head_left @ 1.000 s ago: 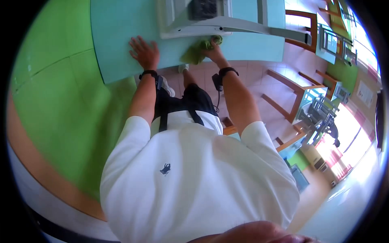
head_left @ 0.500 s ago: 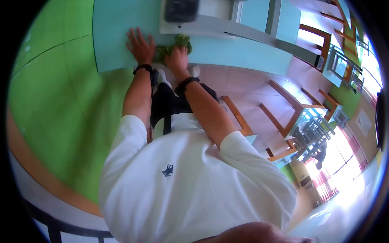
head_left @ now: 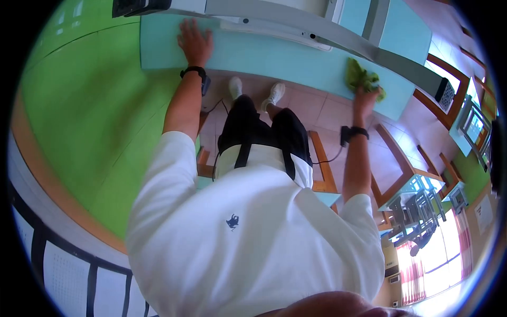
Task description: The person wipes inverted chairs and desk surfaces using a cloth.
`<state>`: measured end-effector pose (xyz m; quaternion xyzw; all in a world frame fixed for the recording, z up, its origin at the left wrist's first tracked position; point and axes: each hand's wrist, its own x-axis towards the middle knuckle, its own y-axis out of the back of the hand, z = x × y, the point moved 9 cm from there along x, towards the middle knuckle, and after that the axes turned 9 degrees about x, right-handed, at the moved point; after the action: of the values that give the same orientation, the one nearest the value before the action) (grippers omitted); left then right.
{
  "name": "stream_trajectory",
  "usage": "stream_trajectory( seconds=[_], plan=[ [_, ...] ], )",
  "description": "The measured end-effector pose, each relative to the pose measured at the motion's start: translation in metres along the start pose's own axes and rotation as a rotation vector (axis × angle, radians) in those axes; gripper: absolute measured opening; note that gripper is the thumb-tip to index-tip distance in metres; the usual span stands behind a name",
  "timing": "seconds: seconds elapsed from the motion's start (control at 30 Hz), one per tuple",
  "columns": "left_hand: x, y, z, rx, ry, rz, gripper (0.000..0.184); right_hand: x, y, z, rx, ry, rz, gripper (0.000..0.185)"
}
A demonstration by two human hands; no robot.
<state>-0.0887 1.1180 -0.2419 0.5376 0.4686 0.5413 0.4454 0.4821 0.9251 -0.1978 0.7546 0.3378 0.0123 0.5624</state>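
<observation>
My left hand [head_left: 195, 43] lies flat with spread fingers near the left end of a light blue tabletop [head_left: 264, 57]. Toward the table's right end, my right hand [head_left: 365, 99] is closed on a green cloth [head_left: 358, 75], part of which spreads over the surface beyond the fingers. A grey metal frame [head_left: 253, 10], the legs of an upturned chair or stand, rests on the table beyond both hands. Dark bands circle both wrists.
Brown-legged desks [head_left: 396, 153] with grey chairs [head_left: 420, 211] on them stand at the right, before a bright window [head_left: 443, 253]. A green wall [head_left: 100, 105] runs along the left. My feet [head_left: 273, 96] are on the tiled floor below the table edge.
My right hand swept left with the cloth, close to my left hand, then far right along the table. My left hand stays flat and spread. The camera view has shifted.
</observation>
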Motion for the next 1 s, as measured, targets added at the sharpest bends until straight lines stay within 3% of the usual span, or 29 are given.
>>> stream_trajectory(
  seconds=[0.03,0.1,0.23,0.3,0.37,0.4,0.43,0.53,0.57,0.63,0.73,0.83,0.9,1.0],
  plan=[
    [-0.001,0.000,0.002,-0.002,-0.004,-0.002,0.063,0.017,-0.001,0.022,0.002,-0.003,-0.006,0.082],
    [0.001,-0.002,0.006,-0.011,-0.011,-0.007,0.063,0.038,0.018,0.040,-0.136,0.213,0.268,0.088],
    [-0.002,-0.001,0.006,0.011,-0.015,0.008,0.058,0.042,-0.020,0.053,-0.106,0.012,0.179,0.084],
    [0.006,-0.002,0.002,0.030,0.001,-0.008,0.056,0.009,-0.077,0.006,-0.267,0.444,0.138,0.077],
    [0.000,-0.002,0.004,-0.023,-0.013,0.015,0.053,-0.061,-0.106,-0.068,-0.150,0.720,0.017,0.070],
    [-0.001,0.000,0.004,-0.023,-0.014,0.011,0.053,-0.083,-0.128,-0.090,-0.086,0.587,-0.193,0.072],
    [0.001,0.002,0.006,-0.016,0.002,-0.014,0.053,-0.119,-0.141,-0.118,-0.039,0.880,-0.044,0.075],
    [0.002,0.001,0.009,-0.022,0.020,-0.011,0.052,-0.186,-0.205,-0.172,0.000,0.877,-0.488,0.062],
    [0.000,0.003,0.008,-0.030,0.020,0.008,0.052,-0.196,-0.213,-0.179,-0.001,0.868,-0.488,0.062],
    [-0.003,0.001,0.007,-0.047,-0.001,0.008,0.052,-0.249,-0.223,-0.203,-0.082,1.445,-0.485,0.048],
    [0.001,0.000,0.007,-0.076,-0.004,0.020,0.052,-0.210,-0.209,-0.184,0.049,1.395,-0.458,0.041],
    [-0.002,-0.003,0.004,-0.082,0.025,-0.015,0.055,-0.135,-0.164,-0.152,-0.020,1.148,-0.326,0.033],
    [0.000,-0.005,0.005,-0.084,0.039,-0.031,0.057,-0.078,-0.134,-0.117,-0.308,0.839,-0.380,0.035],
    [0.001,-0.001,0.007,-0.070,0.020,-0.007,0.060,-0.013,-0.081,-0.067,-0.478,0.447,-0.297,0.039]
  ],
)
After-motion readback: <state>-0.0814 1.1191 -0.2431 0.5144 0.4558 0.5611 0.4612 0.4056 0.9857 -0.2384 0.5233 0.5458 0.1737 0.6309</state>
